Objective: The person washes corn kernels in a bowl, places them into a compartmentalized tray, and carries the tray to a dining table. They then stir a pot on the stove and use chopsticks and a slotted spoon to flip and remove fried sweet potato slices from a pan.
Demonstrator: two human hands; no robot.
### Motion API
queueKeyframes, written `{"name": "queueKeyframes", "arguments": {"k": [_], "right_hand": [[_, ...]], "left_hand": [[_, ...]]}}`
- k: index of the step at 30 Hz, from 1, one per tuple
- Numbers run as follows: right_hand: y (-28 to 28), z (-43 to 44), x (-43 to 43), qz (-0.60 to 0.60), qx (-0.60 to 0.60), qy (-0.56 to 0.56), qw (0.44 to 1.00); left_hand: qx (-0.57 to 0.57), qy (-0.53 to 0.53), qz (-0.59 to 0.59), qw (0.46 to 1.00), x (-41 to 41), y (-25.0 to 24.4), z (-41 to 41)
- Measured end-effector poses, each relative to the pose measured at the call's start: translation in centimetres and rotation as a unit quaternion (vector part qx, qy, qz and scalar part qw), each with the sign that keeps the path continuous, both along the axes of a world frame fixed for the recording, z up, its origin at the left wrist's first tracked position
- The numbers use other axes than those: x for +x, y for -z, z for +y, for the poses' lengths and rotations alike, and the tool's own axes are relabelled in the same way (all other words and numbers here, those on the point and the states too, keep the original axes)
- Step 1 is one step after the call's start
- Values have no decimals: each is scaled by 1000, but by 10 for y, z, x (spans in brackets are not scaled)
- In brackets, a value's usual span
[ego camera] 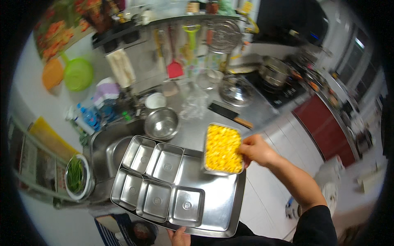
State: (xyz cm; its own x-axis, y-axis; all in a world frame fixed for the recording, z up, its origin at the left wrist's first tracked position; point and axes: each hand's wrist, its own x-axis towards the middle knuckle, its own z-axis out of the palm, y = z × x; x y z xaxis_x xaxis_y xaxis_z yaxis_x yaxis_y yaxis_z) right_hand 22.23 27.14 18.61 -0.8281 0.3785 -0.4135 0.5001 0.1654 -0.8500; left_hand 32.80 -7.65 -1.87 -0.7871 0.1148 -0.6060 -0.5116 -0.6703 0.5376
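My right hand grips the right side of a rectangular metal container filled with yellow corn kernels, raised over the upper right part of a large stainless-steel tray. At the tray's near edge, my left hand holds the rim, its thumb on top and the rest mostly hidden below. Several empty rectangular steel containers stand on the tray's left and middle, among them one at the top left and one at the near right. Bare tray surface shows beneath and beside the corn container.
A cleaver lies on the steel counter beyond the corn, near a domed lid. A steel bowl stands by the sink. Green vegetables fill a white-rimmed bowl at left. A pot sits on the cooktop.
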Motion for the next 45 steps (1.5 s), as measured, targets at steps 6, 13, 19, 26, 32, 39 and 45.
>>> {"name": "queueKeyframes", "arguments": {"k": [6,13,19,26,32,39,45], "right_hand": [[15,-36,97,-15,121,89,989],[14,-52,209,-12,272,262,926],[22,-18,382,-47,153,400,903],[1,11,560,-48,11,586,809],[-21,28,705,-54,-23,694,718],[-50,56,876,-282,219,617,701],[-53,34,1036,-222,65,781,580]], "left_hand": [[78,173,-8,982,18,-40,-6],[44,395,-47,916,19,-82,30],[2,586,-3,810,108,-97,103],[-36,694,-64,717,234,-114,192],[-27,809,-3,587,330,-136,281],[6,880,2,475,458,-135,432],[58,933,-50,352,586,-91,588]]}}
